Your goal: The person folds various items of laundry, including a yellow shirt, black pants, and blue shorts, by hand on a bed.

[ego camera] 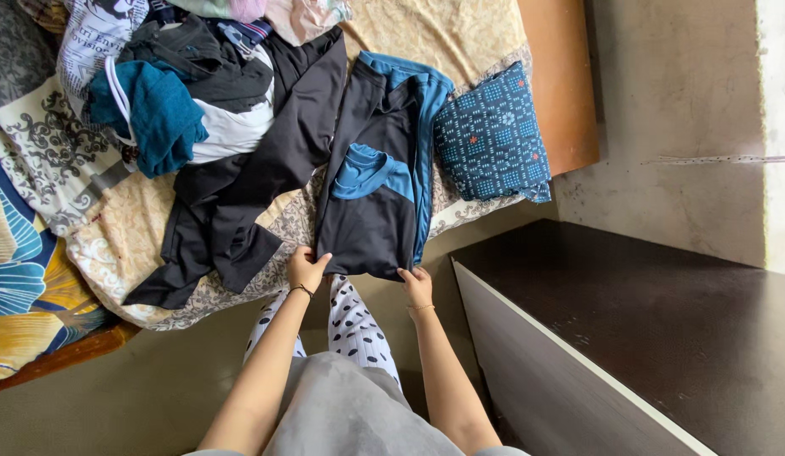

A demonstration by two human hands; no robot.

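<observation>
A black and blue garment lies folded lengthwise on the bed, its near edge hanging toward me. My left hand pinches the near left corner of that garment, a dark band around the wrist. My right hand grips the near right corner. To the right of the garment lies a folded blue patterned cloth.
A heap of unfolded clothes, black, white and teal, covers the left of the bed. The bed has a beige patterned sheet and a wooden frame. A dark cabinet top stands close on my right.
</observation>
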